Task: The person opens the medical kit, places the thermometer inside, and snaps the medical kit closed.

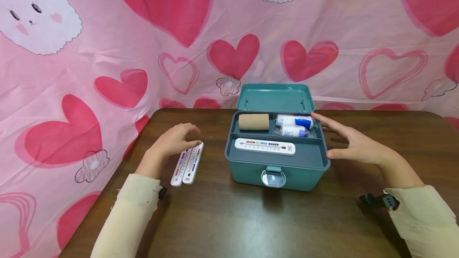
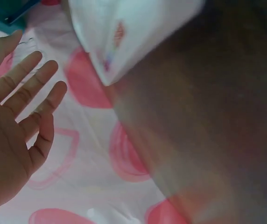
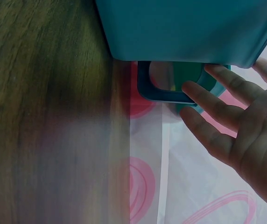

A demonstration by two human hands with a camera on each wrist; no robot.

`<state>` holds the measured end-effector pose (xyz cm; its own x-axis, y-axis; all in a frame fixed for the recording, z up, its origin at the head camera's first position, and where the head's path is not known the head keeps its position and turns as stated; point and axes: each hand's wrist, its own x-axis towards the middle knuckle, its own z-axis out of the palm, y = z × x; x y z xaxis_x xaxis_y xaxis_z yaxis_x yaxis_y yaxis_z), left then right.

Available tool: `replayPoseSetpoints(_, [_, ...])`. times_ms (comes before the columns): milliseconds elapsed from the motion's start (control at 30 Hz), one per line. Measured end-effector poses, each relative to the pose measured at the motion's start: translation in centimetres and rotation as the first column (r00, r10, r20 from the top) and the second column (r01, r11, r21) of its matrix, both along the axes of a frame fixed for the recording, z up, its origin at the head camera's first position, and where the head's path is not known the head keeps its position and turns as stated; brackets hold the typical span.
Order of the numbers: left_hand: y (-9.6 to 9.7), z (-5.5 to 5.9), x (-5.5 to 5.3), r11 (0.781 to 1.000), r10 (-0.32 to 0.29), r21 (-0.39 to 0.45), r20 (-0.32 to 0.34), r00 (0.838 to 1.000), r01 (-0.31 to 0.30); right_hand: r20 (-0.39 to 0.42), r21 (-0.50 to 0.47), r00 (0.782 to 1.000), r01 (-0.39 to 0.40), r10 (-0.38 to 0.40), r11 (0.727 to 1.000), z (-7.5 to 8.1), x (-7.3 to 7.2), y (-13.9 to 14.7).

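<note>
A teal case point(image 1: 247, 174) stands on the table with its lid point(image 1: 275, 98) raised at the back. In its tray lie a tan bandage roll point(image 1: 253, 122), clear-wrapped white and blue rolls point(image 1: 294, 131) and a white thermometer point(image 1: 264, 146) in the front compartment. Two more white thermometers point(image 1: 186, 166) lie side by side on the table, left of the case. My left hand point(image 1: 175, 140) hovers over their far end, fingers loosely bent and holding nothing. Spread along the case's right side, my right hand point(image 1: 358, 142) has its fingertips at the rim; the right wrist view shows the fingers point(image 3: 215, 102) extended beside the wall.
The case has a clear front latch point(image 1: 273, 178). A teal handle loop point(image 3: 166, 95) shows beyond the case in the right wrist view. Brown wooden tabletop point(image 1: 215, 226) surrounds the case. A pink heart-patterned cloth point(image 1: 229, 19) hangs behind and to the left.
</note>
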<state>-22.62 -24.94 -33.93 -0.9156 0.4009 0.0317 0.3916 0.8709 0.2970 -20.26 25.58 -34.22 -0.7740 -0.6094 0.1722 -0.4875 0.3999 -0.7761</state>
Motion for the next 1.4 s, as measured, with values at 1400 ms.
replayPoseSetpoints(1400, [1.1, -1.5, -1.0, 0.987, 0.036, -0.159, 0.2, 0.979, -0.004, 0.002, 0.018, 1.0, 0.013, -0.013, 1.0, 0.1, 0.0, -0.1])
